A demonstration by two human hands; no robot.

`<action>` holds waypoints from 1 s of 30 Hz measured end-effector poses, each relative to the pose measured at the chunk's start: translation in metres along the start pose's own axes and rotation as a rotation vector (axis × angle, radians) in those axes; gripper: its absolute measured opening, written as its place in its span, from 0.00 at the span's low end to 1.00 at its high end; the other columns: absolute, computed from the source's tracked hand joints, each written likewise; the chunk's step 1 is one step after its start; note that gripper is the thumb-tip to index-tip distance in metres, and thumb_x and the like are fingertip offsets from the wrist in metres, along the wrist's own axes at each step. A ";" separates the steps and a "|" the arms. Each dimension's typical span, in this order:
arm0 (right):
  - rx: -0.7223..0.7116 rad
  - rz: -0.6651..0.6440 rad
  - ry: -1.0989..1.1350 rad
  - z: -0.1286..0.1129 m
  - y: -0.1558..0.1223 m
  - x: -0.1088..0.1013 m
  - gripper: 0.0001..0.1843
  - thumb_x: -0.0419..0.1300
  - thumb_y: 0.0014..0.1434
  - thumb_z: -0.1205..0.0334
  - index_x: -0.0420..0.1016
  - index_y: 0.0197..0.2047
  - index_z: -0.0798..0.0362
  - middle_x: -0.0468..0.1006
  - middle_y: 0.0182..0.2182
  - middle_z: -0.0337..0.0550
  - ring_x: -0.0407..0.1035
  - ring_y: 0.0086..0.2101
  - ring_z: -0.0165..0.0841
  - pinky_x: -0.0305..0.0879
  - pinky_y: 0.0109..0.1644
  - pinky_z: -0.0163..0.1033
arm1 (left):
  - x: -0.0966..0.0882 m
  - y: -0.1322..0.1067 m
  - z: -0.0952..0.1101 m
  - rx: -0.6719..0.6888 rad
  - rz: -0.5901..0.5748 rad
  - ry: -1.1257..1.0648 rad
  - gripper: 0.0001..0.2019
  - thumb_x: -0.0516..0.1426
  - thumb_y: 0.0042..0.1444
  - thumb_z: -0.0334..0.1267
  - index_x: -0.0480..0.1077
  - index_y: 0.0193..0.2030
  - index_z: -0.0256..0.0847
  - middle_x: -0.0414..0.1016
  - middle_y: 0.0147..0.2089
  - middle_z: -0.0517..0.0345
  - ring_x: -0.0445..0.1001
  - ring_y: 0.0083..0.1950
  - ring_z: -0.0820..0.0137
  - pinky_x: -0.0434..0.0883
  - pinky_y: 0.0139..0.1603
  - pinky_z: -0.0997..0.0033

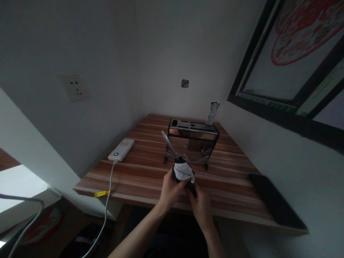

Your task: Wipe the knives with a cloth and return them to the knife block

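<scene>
We note both our left hand (170, 188) and right hand (200, 206), fingers clamped on the cloth-wrapped knife (177, 161) above the counter (145, 168), blade pointing up-left, away from us.

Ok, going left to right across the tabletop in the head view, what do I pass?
Yellow tag on the cable at the table's front edge → white power bank → black metal rack, with both hands holding a knife and cloth in front of it → dark flat slab by the right wall.

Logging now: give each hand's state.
Left hand: closed on the knife, at a white cloth.
Right hand: closed on knife handle.
</scene>
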State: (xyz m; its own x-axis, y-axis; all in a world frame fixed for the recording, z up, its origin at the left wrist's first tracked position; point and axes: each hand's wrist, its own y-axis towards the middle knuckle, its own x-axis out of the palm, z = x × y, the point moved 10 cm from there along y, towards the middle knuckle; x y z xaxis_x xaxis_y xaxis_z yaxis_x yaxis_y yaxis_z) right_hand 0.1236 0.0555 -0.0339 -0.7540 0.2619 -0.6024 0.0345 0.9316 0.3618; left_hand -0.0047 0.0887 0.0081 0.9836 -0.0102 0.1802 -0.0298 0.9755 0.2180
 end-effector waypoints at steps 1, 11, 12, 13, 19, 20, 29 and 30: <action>0.002 -0.005 0.004 0.000 0.000 0.001 0.17 0.51 0.61 0.55 0.72 0.48 0.55 0.80 0.37 0.52 0.75 0.39 0.43 0.68 0.40 0.40 | 0.000 -0.001 0.001 0.003 0.003 0.001 0.13 0.63 0.41 0.34 0.72 0.37 0.37 0.79 0.38 0.51 0.77 0.41 0.62 0.72 0.43 0.69; 0.000 -0.061 0.161 0.001 0.003 0.004 0.19 0.52 0.60 0.53 0.73 0.47 0.55 0.80 0.39 0.52 0.75 0.40 0.43 0.68 0.43 0.40 | 0.000 0.000 0.003 0.027 -0.021 -0.005 0.15 0.64 0.40 0.34 0.73 0.38 0.35 0.79 0.38 0.51 0.76 0.40 0.63 0.71 0.42 0.70; -0.004 -0.069 0.178 0.000 0.003 0.004 0.19 0.52 0.60 0.53 0.73 0.47 0.55 0.80 0.39 0.51 0.75 0.40 0.42 0.68 0.43 0.40 | 0.000 0.000 0.004 0.026 -0.022 -0.011 0.15 0.64 0.40 0.34 0.73 0.38 0.34 0.79 0.37 0.51 0.76 0.40 0.63 0.71 0.42 0.70; -0.006 -0.068 0.185 0.000 0.003 0.004 0.19 0.53 0.60 0.52 0.73 0.47 0.55 0.80 0.39 0.51 0.75 0.40 0.42 0.68 0.43 0.40 | 0.000 0.001 0.004 0.023 -0.021 -0.016 0.15 0.64 0.40 0.34 0.73 0.38 0.34 0.79 0.37 0.51 0.76 0.40 0.64 0.71 0.42 0.70; 0.002 -0.009 0.137 0.000 0.002 0.001 0.20 0.53 0.60 0.51 0.73 0.48 0.55 0.80 0.39 0.52 0.74 0.41 0.43 0.68 0.45 0.42 | -0.004 0.003 0.008 0.018 0.011 -0.019 0.14 0.64 0.39 0.33 0.73 0.37 0.34 0.79 0.36 0.51 0.77 0.39 0.64 0.72 0.40 0.70; 0.000 -0.008 0.126 0.000 0.002 0.001 0.20 0.52 0.60 0.51 0.73 0.48 0.55 0.80 0.39 0.52 0.75 0.41 0.43 0.68 0.44 0.41 | -0.005 0.004 0.008 0.018 0.013 -0.016 0.14 0.64 0.39 0.33 0.73 0.36 0.34 0.79 0.36 0.51 0.77 0.38 0.64 0.72 0.40 0.70; -0.027 0.019 -0.053 -0.001 0.000 0.001 0.19 0.51 0.61 0.53 0.73 0.47 0.56 0.80 0.38 0.51 0.76 0.38 0.42 0.69 0.40 0.39 | -0.020 0.013 0.020 0.044 0.060 -0.019 0.14 0.64 0.41 0.34 0.73 0.37 0.34 0.79 0.37 0.51 0.77 0.39 0.64 0.72 0.42 0.69; -0.033 0.026 -0.068 -0.002 0.000 0.001 0.18 0.51 0.61 0.53 0.74 0.46 0.55 0.80 0.38 0.51 0.76 0.38 0.42 0.69 0.39 0.39 | -0.023 0.015 0.022 0.052 0.069 -0.016 0.14 0.64 0.41 0.35 0.73 0.37 0.34 0.79 0.37 0.51 0.76 0.39 0.65 0.72 0.42 0.69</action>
State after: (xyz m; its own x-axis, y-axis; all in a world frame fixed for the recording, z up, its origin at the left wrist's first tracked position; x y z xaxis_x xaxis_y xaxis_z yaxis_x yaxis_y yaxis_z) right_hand 0.1214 0.0550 -0.0333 -0.7066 0.3037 -0.6391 0.0309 0.9156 0.4009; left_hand -0.0312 0.0986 0.0279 0.9758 0.0529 0.2120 -0.1073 0.9612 0.2540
